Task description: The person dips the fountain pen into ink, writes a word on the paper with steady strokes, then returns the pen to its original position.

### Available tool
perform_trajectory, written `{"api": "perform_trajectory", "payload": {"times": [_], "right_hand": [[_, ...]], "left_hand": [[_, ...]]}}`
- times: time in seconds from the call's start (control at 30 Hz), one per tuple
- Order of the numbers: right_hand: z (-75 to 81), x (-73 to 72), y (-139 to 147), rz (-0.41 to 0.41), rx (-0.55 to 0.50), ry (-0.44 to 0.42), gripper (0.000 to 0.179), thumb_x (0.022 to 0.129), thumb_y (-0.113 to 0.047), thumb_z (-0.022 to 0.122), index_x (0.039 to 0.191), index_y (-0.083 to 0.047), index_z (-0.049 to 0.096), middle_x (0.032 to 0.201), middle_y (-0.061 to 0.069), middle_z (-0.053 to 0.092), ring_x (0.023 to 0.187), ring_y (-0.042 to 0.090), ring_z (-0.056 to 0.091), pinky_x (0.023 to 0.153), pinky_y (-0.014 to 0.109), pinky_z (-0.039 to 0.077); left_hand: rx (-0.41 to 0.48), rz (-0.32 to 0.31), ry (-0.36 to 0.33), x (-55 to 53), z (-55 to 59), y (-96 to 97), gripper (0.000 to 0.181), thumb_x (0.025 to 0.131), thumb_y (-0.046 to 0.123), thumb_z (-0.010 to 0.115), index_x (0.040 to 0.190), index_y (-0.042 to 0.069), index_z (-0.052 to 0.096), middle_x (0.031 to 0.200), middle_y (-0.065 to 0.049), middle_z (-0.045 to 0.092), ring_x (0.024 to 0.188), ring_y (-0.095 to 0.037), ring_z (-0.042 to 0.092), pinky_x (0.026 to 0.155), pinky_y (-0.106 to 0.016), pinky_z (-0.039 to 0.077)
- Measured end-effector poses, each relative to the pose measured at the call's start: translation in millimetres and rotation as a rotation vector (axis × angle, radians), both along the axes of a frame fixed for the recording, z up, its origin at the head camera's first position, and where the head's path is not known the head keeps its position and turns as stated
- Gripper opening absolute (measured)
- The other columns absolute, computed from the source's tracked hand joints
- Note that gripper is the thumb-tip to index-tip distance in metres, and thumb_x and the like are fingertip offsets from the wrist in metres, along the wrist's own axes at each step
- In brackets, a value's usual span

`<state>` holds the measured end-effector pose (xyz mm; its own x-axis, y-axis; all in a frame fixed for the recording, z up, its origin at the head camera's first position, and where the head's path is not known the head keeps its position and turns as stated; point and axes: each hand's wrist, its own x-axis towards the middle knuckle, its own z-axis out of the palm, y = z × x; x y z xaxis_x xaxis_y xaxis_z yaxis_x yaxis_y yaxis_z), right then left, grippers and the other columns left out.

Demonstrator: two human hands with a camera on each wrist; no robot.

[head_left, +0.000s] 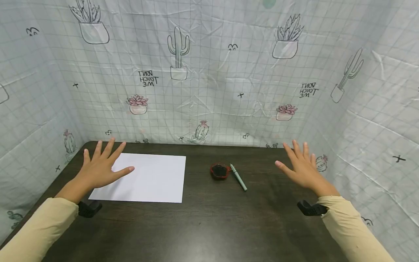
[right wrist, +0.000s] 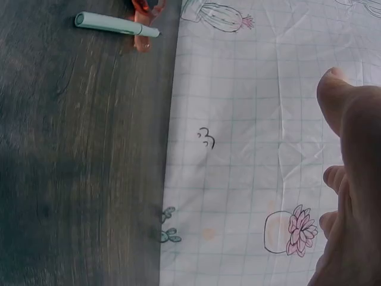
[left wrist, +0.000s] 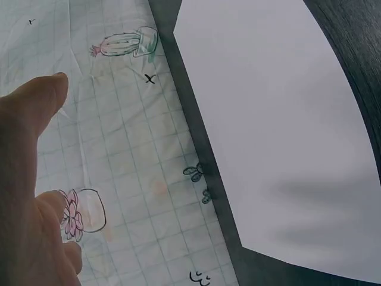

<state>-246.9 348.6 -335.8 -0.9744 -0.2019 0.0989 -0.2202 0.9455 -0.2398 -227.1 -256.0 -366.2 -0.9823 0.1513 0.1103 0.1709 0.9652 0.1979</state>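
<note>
My left hand [head_left: 98,168] hovers with spread fingers above the left part of a white sheet of paper [head_left: 157,178], and holds nothing. The paper [left wrist: 280,119] also fills much of the left wrist view. On the right, my right hand [head_left: 302,168] is held up over the table with its fingers spread, touching nothing. Between the hands lies a pale green pen [head_left: 239,178], slanted, its narrow end towards the back. Its narrow end is close to a small red-rimmed object [head_left: 219,171] with a dark middle, whose kind I cannot tell. The pen [right wrist: 113,24] partly covers that reddish piece in the right wrist view.
The dark wood table [head_left: 199,225] holds these things. A white grid-patterned cloth [head_left: 212,80] with cactus drawings hangs along the back and both sides. A black band [head_left: 90,209] is on the left wrist and another black band [head_left: 311,208] on the right.
</note>
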Motion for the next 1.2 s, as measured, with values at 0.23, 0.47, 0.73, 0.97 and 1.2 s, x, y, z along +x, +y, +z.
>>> {"api": "perform_trajectory", "payload": {"times": [0.23, 0.47, 0.73, 0.97, 1.2], "right_hand": [[0.6, -4.9, -9, 0.027, -0.055, -0.027, 0.081, 0.098, -0.055, 0.039, 0.155, -0.012, 0.001, 0.157, 0.022, -0.017, 0.136, 0.045, -0.031, 0.098, 0.076, -0.011], [-11.9, -12.6, -20, 0.074, -0.123, -0.053, 0.078, 0.100, -0.051, 0.040, 0.155, -0.011, 0.003, 0.157, 0.024, -0.012, 0.138, 0.050, -0.025, 0.098, 0.078, -0.005], [-37.7, -20.9, -36, 0.113, -0.195, -0.081, 0.076, 0.099, -0.049, 0.042, 0.155, -0.011, 0.006, 0.159, 0.024, -0.005, 0.140, 0.049, -0.019, 0.100, 0.076, -0.004], [-60.0, -25.2, -48, 0.141, -0.324, -0.154, 0.075, 0.101, -0.045, 0.041, 0.155, -0.009, 0.005, 0.159, 0.024, -0.006, 0.141, 0.047, -0.020, 0.100, 0.076, -0.004], [-74.0, -30.0, -56, 0.159, -0.442, -0.262, 0.071, 0.102, -0.045, 0.037, 0.156, -0.014, 0.002, 0.159, 0.021, -0.007, 0.142, 0.044, -0.020, 0.100, 0.077, -0.001]], "left_hand": [[0.020, -0.006, -0.019, -5.8, -8.3, -13.1, 0.099, 0.086, 0.070, 0.048, 0.156, 0.014, 0.006, 0.157, -0.028, -0.005, 0.138, -0.058, -0.005, 0.103, -0.074, 0.000], [0.031, 0.002, -0.085, -9.5, -27.0, -38.9, 0.103, 0.087, 0.071, 0.046, 0.154, 0.007, 0.002, 0.156, -0.030, -0.005, 0.138, -0.057, -0.006, 0.100, -0.076, -0.003], [0.049, -0.007, -0.163, -7.7, -58.2, -58.6, 0.107, 0.086, 0.068, 0.050, 0.152, -0.003, 0.003, 0.155, -0.032, -0.004, 0.138, -0.056, -0.005, 0.098, -0.076, -0.010], [0.096, -0.027, -0.235, -9.8, -75.5, -61.8, 0.105, 0.087, 0.064, 0.053, 0.148, -0.012, 0.013, 0.151, -0.038, 0.005, 0.137, -0.058, 0.004, 0.099, -0.077, 0.002], [0.139, -0.038, -0.294, -7.2, -90.6, -65.8, 0.107, 0.084, 0.061, 0.059, 0.146, -0.015, 0.016, 0.149, -0.040, 0.010, 0.135, -0.060, 0.005, 0.099, -0.077, 0.001]]}}
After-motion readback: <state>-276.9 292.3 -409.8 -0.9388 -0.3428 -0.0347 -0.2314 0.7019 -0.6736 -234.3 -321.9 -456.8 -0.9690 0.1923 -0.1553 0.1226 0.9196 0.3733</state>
